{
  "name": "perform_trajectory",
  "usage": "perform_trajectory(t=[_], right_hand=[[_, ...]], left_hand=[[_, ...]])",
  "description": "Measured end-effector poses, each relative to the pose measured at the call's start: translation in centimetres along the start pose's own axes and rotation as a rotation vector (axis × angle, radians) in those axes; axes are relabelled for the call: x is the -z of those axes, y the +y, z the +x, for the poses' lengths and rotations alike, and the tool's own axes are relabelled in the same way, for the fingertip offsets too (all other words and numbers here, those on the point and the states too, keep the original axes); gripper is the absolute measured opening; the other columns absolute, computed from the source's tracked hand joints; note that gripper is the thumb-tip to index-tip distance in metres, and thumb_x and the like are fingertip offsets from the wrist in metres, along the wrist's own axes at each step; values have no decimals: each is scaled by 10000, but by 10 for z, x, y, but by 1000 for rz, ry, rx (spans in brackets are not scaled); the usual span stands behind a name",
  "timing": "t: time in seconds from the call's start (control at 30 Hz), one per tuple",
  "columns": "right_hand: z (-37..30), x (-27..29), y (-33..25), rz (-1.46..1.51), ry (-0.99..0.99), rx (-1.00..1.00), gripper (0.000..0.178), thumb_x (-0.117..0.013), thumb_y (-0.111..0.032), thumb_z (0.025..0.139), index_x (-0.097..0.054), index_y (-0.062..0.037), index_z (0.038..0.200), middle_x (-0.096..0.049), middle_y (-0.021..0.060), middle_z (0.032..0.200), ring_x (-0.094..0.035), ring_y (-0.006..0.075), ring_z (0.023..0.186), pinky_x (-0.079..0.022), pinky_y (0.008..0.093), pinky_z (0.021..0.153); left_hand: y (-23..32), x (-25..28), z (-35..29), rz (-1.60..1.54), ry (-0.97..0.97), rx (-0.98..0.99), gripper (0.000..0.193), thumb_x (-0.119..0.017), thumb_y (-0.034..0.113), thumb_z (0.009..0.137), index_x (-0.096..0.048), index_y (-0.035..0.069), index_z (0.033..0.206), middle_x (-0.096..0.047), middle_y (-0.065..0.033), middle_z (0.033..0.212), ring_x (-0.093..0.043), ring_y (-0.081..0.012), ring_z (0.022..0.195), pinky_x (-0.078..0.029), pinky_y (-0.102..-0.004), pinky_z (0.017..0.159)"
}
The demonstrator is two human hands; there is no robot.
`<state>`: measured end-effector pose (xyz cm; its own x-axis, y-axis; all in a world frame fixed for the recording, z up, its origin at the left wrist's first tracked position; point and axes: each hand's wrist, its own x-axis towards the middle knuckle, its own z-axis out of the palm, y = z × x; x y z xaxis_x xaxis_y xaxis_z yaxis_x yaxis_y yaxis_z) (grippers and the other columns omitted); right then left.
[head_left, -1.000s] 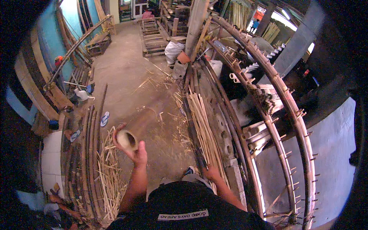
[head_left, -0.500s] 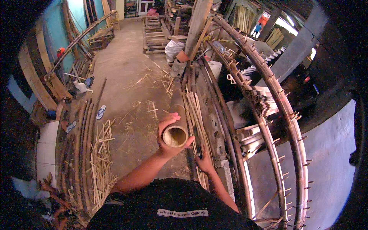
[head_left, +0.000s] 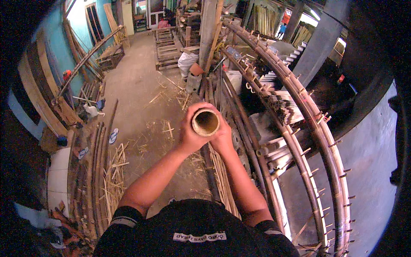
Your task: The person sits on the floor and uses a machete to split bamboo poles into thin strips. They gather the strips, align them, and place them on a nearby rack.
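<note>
A thick bamboo pole [head_left: 201, 130] points its open, hollow end up toward me, with a pale cut rim and a dark inside. My left hand [head_left: 190, 133] is wrapped round the pole's left side just below the rim. My right hand [head_left: 223, 133] grips the same end from the right, so both hands clasp it together. The rest of the pole is mostly hidden behind my hands and runs away from me. Beneath my right forearm lie split bamboo strips [head_left: 221, 180].
Two long curved bamboo rails with pegs [head_left: 314, 122] rise on the right, beside a grey wall [head_left: 364, 171]. Poles [head_left: 96, 171] and scattered slivers [head_left: 114, 171] lie on the left floor. Farther off are a white cat [head_left: 92, 110], a slipper [head_left: 113, 136] and a white sack [head_left: 187, 63].
My right hand has come up from low beside my body and closed on the pole's end next to my left hand. The pole's end has moved up and slightly right.
</note>
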<state>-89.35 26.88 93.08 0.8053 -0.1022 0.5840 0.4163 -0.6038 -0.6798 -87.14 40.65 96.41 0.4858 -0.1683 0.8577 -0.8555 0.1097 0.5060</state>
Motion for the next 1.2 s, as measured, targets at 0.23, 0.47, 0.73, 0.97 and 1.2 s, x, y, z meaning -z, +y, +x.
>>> perform_trajectory(t=[0.23,0.47,0.73,0.97,1.2], right_hand=[[0,5,20,-176,-79,-64,763,-745,-53,731,-469,-249,1415,-593,263,1153,-606,453,1026,-515,466,852],[-20,8,27,-159,-167,-32,782,-721,-30,748,-448,-282,1437,-583,260,1155,-603,428,1039,-508,450,873],[-57,2,19,-83,-132,-44,725,-582,-50,782,-426,-270,1455,-566,267,1162,-600,459,1019,-509,462,859],[-50,-2,12,-110,-177,-77,741,-582,-45,775,-415,-273,1461,-558,259,1159,-609,442,1001,-518,459,832],[-31,4,7,-150,-243,-62,694,-588,-114,812,-402,-276,1461,-542,241,1243,-605,431,1066,-513,450,885]], left_hand=[[-16,23,29,-14,-390,-165,1037,-950,339,554,-364,60,1363,-560,-151,1330,-483,-303,1297,-308,-447,1127],[-9,24,-1,27,-305,-177,851,-950,327,549,-531,40,1232,-629,-116,1182,-620,-261,1089,-487,-395,963],[1,-16,-73,36,70,-110,724,-935,223,588,-514,64,1155,-589,-161,1170,-587,-336,1108,-474,-433,958],[-9,-11,-73,86,125,-145,761,-931,250,604,-480,72,1190,-586,-157,1182,-582,-330,1111,-466,-436,961],[-6,-13,-61,90,175,-129,829,-939,272,587,-446,77,1225,-575,-161,1206,-562,-337,1138,-459,-442,970]])
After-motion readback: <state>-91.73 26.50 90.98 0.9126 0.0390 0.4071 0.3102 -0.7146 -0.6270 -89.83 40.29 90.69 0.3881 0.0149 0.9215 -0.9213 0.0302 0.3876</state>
